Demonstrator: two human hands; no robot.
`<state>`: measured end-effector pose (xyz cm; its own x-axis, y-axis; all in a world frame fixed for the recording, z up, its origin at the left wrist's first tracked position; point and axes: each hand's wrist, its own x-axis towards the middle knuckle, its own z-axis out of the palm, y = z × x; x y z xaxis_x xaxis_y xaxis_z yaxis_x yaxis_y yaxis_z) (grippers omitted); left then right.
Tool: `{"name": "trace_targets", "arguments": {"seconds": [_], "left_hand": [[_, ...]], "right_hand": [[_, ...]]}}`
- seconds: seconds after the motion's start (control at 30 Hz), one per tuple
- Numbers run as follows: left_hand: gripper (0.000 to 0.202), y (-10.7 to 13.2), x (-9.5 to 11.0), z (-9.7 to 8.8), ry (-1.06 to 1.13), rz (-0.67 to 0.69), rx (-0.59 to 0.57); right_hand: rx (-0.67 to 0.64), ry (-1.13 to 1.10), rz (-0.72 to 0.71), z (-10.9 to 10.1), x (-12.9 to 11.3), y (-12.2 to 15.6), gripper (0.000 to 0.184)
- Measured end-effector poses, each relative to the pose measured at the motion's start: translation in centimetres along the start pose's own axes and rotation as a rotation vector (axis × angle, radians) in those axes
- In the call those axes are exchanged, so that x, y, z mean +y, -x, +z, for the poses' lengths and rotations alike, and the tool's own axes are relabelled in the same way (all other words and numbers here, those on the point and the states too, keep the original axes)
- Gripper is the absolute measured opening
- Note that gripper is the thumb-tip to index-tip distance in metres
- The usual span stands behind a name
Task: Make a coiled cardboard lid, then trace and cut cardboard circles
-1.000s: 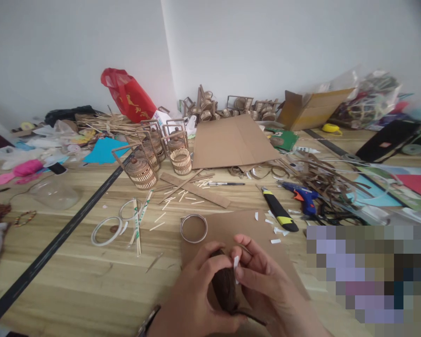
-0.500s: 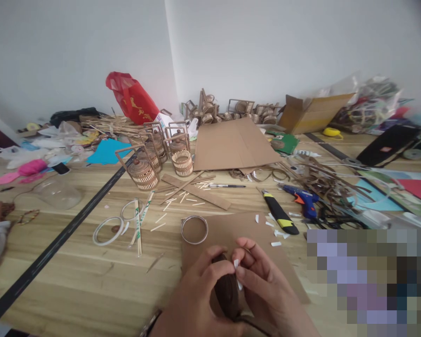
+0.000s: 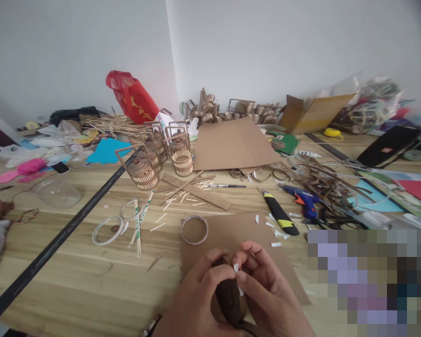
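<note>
My left hand [image 3: 196, 295] is wrapped round a dark brown rolled cardboard piece [image 3: 229, 299] at the bottom centre. My right hand [image 3: 266, 285] pinches a small white paper strip [image 3: 237, 272] against the top of that roll. Both hands hover over a brown cardboard sheet [image 3: 228, 229] lying on the wooden table [image 3: 73, 281]. A tape ring [image 3: 194, 229] rests on the sheet's far left corner, just beyond my fingers.
A yellow-black utility knife [image 3: 279, 218] and a blue glue gun [image 3: 303, 199] lie right of the sheet. Small woven cardboard baskets [image 3: 143, 171] stand further back, with tape rings and sticks [image 3: 122, 222] to the left. A large cardboard sheet [image 3: 231, 142] and clutter fill the back.
Both hands have sunk slightly lower in view with the roll. My right fingers have shifted on the white strip, pressing it closer to the roll.
</note>
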<state>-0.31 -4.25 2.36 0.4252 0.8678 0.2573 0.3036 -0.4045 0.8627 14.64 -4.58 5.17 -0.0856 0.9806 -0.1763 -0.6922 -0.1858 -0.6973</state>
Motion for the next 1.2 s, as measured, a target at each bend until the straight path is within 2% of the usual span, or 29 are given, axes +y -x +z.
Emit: {"name": "trace_targets", "arguments": {"seconds": [0.13,0.27,0.43,0.73,0.8,0.93,1.03,1.13,1.2], "left_hand": [[0.084,0.3,-0.1,0.1,-0.01,-0.017,0.0],[0.089,0.6,-0.3,0.2,-0.012,0.037,0.034],[0.078,0.6,0.4,0.3,-0.014,-0.028,0.052],[0.08,0.4,0.2,-0.2,-0.021,-0.094,-0.072],[0.08,0.4,0.2,-0.3,-0.028,-0.112,-0.091],[0.08,0.2,0.4,-0.4,-0.037,-0.125,-0.08],[0.076,0.2,0.5,-0.4,-0.061,-0.105,-0.092],[0.075,0.5,0.3,-0.2,-0.058,-0.04,-0.025],[0.076,0.7,0.3,-0.1,-0.054,0.009,0.046]], "right_hand": [[0.018,0.037,-0.049,-0.1,0.2,0.1,0.041],[0.008,0.041,-0.063,-0.1,0.4,0.2,0.04],[0.017,0.054,-0.085,0.0,0.4,0.3,0.041],[0.099,0.09,-0.116,0.3,-0.5,1.0,0.042],[0.076,0.096,-0.129,-0.1,-0.6,0.9,0.04],[-0.072,0.169,-0.154,-0.9,-0.6,0.7,0.039],[-0.047,0.186,-0.15,-0.6,-0.5,0.9,0.043],[0.04,0.194,-0.152,0.0,-0.4,1.1,0.044],[0.015,0.222,-0.167,0.1,-0.4,1.2,0.042]]}}
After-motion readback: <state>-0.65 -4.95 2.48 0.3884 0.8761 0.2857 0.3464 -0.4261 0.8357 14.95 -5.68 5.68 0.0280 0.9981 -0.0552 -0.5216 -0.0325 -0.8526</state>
